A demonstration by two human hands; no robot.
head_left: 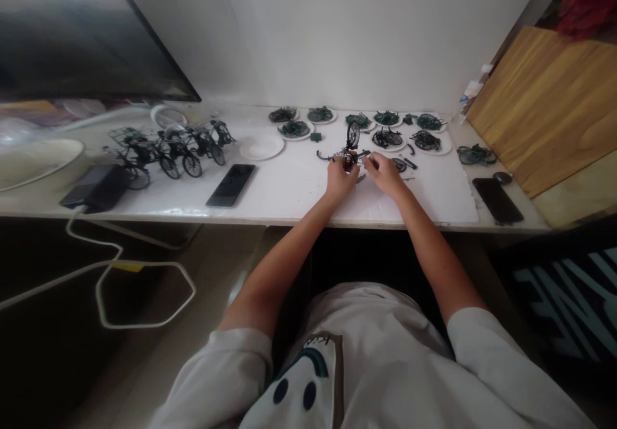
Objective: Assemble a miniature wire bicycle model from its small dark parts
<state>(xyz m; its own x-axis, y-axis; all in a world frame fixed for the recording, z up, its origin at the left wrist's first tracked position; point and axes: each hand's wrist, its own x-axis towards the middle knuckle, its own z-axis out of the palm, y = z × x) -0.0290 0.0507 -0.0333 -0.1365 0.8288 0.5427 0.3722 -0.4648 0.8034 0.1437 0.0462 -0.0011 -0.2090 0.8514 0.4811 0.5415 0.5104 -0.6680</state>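
Observation:
My left hand (341, 177) is closed around a partly built miniature bicycle (353, 134), whose spoked wheel sticks up above the fingers. Close beside it, my right hand (382, 169) pinches at the same spot, its fingertips by a dark thin part (362, 155). What exactly the right fingers hold is too small to make out. Just past the right hand lie a loose wheel (399, 164) and a few slim dark pieces (411, 150) on the white sheet (294, 184).
Several plates of bicycle parts (295, 129) stand along the wall. Several miniature bicycles (166, 149) stand at left, near an empty plate (261, 146), a phone (231, 185) and a black box (96, 186) with a white cable. Another phone (497, 200) lies at right, before a wooden board (549, 107).

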